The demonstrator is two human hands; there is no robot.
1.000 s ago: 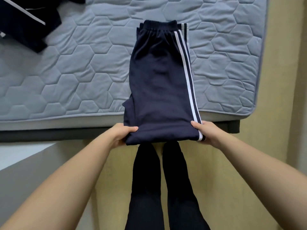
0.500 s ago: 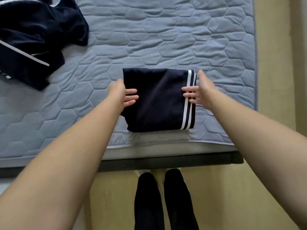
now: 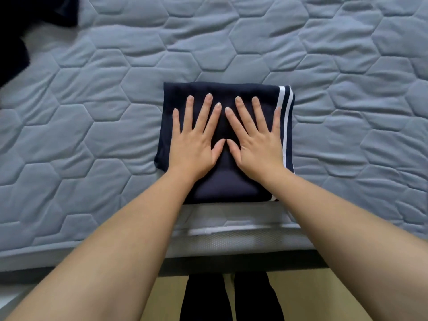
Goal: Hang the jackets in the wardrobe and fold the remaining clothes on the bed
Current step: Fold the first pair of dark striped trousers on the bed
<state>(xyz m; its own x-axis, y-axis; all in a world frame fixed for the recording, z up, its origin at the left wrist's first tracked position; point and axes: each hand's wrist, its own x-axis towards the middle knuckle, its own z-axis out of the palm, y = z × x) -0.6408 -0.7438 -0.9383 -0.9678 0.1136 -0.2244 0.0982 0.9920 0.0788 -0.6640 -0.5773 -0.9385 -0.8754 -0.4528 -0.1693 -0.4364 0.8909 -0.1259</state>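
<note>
Both hands lie flat on the folded trousers point(image 3: 225, 181), which sit on the bed point(image 3: 92, 135) close to its near edge, directly under the palms. The left hand point(image 3: 194, 144) and the right hand point(image 3: 257, 144) are side by side, thumbs almost meeting. All the fingers are straight and spread, so neither hand grips anything. The pose reads as pressing the bundle down to flatten the fold and push out trapped air, so that it holds a neat square. The white stripes point(image 3: 286, 126) run along the edge of the bundle just outside the right hand's little finger, which suggests the side seam was kept to one edge to line up the layers. Beyond the fingertips a narrow band of dark cloth shows, then bare quilted mattress. Far off past the left hand, at the upper corner, lies a dark garment point(image 3: 34, 10), loose and mostly out of view; it probably waits its turn, though what it is cannot be told. Below the wrists, past the mattress edge, are the person's legs point(image 3: 231, 297) on a pale floor point(image 3: 324, 293). Nothing lies between the hands and that far garment, so reaching it looks unobstructed.
</note>
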